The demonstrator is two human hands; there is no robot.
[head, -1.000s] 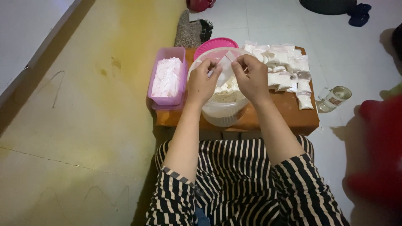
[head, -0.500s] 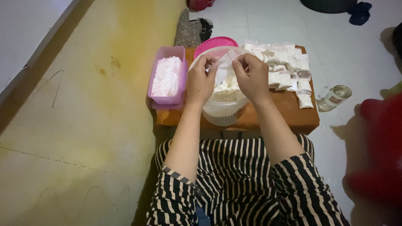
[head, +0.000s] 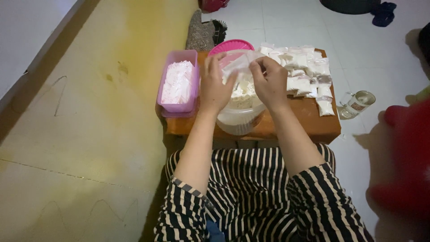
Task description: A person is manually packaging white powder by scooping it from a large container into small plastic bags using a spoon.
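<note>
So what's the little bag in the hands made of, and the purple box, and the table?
The small bag, pinched between the left hand and the right hand, looks like thin clear plastic: see-through and crinkly. The purple box seems hard, slightly cloudy plastic, since the white contents show faintly through its wall. The low table looks like wood, brown with a smooth, dull top.

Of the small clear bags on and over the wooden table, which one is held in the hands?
The small clear bag pinched between the left hand and right hand, above the round tub. The other filled bags lie on the table's right part.
</note>
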